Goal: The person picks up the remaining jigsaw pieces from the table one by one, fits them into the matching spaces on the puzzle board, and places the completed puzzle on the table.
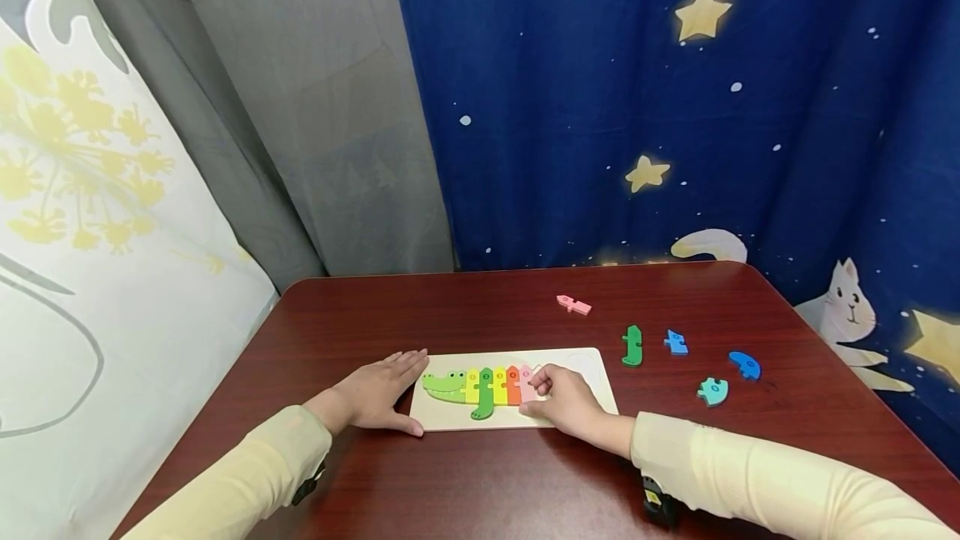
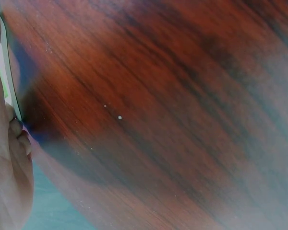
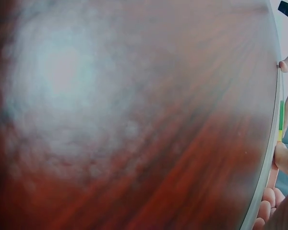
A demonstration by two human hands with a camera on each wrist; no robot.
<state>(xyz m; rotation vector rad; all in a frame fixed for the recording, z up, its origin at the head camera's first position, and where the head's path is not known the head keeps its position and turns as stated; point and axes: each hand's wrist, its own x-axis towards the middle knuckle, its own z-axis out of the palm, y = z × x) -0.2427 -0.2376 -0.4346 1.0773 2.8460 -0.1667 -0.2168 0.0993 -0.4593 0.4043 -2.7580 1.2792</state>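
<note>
A pale wooden puzzle board point(image 1: 450, 422) lies on the table with a row of crocodile pieces on it. At its left end is the light green crocodile head point(image 1: 446, 387), followed by yellow, dark green, yellow and orange-red pieces. My left hand point(image 1: 381, 390) lies with fingers extended at the board's left edge, thumb by the near corner. At the right end of the row, my right hand point(image 1: 566, 400) pinches a pink puzzle piece point(image 1: 527, 386) between thumb and curled fingers, beside the orange-red piece point(image 1: 513, 387). The fingers partly cover the pink piece.
Loose pieces lie beyond and right of the board: a pink one point(image 1: 573, 305), a dark green one point(image 1: 633, 346), a blue one point(image 1: 676, 342), a curved blue one point(image 1: 745, 365) and a teal one point(image 1: 712, 392). Curtains hang behind the brown table point(image 1: 420, 307).
</note>
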